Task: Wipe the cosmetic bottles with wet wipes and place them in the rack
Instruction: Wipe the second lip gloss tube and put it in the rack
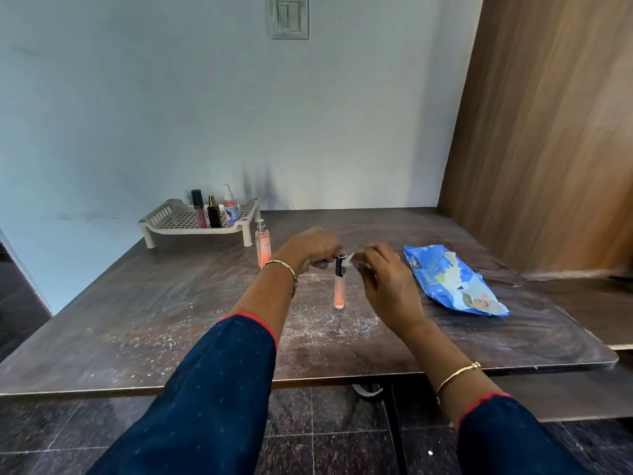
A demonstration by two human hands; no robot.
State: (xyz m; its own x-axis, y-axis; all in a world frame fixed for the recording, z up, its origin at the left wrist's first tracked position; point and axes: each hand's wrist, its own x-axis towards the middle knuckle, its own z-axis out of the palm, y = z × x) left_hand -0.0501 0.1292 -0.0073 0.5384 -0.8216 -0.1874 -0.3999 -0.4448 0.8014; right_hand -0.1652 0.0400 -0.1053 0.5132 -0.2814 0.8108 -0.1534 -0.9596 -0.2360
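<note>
The slim bottle (339, 290) is gripped by its cap in the curled left hand (310, 250), upright, seemingly so the wipe (350, 259) pinched in the right hand (387, 282) can be rubbed over it.

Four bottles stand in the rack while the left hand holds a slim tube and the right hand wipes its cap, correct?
No, three. The head view shows three bottles in the rack; the pink spray bottle stands outside it. The rest holds.

Dark wood-grain table (171, 303) dusted with pale powder, cream perforated plastic rack (191, 222), clear glossy tube (339, 289) with black cap, shiny crinkled blue wipes packet (448, 279), matt painted wall (171, 114), brown wood-look panel (548, 132).
</note>
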